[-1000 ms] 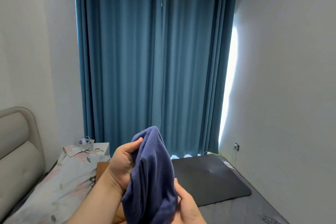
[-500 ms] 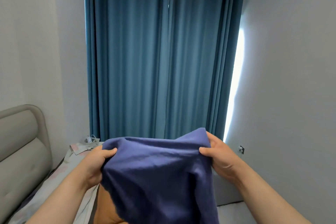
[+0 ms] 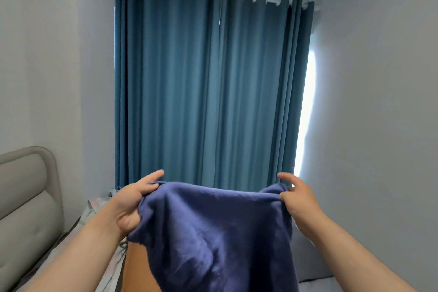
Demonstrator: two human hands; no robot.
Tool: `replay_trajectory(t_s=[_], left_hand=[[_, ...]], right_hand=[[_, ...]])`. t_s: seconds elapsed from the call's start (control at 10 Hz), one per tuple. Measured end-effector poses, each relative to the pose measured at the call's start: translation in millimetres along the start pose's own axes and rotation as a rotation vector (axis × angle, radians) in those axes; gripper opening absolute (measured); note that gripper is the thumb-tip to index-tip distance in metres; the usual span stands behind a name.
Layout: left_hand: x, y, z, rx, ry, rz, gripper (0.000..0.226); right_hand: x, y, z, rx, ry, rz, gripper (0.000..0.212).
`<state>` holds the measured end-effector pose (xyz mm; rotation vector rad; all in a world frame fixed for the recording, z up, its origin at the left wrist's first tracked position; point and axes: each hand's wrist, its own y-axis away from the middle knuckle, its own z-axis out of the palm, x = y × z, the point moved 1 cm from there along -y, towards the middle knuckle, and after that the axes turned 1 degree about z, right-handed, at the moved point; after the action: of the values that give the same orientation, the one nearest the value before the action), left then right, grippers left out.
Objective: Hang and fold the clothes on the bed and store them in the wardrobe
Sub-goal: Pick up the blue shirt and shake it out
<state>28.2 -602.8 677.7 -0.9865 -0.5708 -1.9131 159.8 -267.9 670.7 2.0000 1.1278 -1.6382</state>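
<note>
Navy garment [image 3: 213, 232] is hanging in the air, spread wide between the two grips. Its top edge is running nearly level from one to the other, sagging a little in the middle. The rest of the cloth is draping down in soft folds and running out of the bottom of the view. What kind of garment it is, cannot tell.

Far left: padded grey headboard [image 3: 26, 192] is standing against the wall. Pale floral bedding [image 3: 93, 210] is showing just beside it, next to the left forearm.

Left grip [image 3: 132, 204] is holding the garment's top left corner. Cloth is bunching between the thumb and curled fingers, while the forefinger is pointing out above the edge. The palm is facing partly toward the camera.

Under the garment's lower left edge an orange-brown item [image 3: 137, 270] is showing, partly covered; cannot tell what it is.

Behind, a teal curtain [image 3: 208, 83] is hanging closed from rings at the ceiling.

Right grip [image 3: 299, 201] is pinching the top right corner, with the cloth gathering at thumb and fingers. Its forefinger is sticking out straight above the edge, and the back of the hand is facing the camera.

Right of the curtain a strip of daylight [image 3: 305, 114] is showing, then a plain grey wall [image 3: 379, 102].
</note>
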Motion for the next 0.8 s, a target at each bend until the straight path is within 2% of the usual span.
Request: replay_trajectory(t_s=[0.1,0.2,0.3,0.4,0.5,0.6,0.7,0.8], left_hand=[[3,5,44,-0.065,0.111,0.02,0.035],[0,9,86,-0.005,0.159,0.045,0.031],[-4,9,118,0.084,0.224,0.087,0.033],[-9,12,139,0.096,0.277,0.089,0.036],[-8,15,144,0.073,0.334,0.082,0.043],[-2,22,144,-0.011,0.434,0.092,0.052],[5,28,139,-0.079,0.377,0.131,0.023],[20,29,126,-0.041,0.345,0.258,0.038]], right_hand=[[-1,27,23,-0.085,0.274,0.017,0.028],[-1,77,52,-0.188,0.361,-0.075,0.025],[-7,129,79,-0.262,0.099,-0.212,0.034],[3,146,110,-0.284,0.071,-0.217,0.071],[9,141,126,-0.204,0.038,-0.026,0.049],[11,127,129,-0.231,0.054,0.01,0.032],[14,115,129,-0.403,0.171,0.011,0.02],[21,106,114,-0.382,0.158,-0.049,0.012]])
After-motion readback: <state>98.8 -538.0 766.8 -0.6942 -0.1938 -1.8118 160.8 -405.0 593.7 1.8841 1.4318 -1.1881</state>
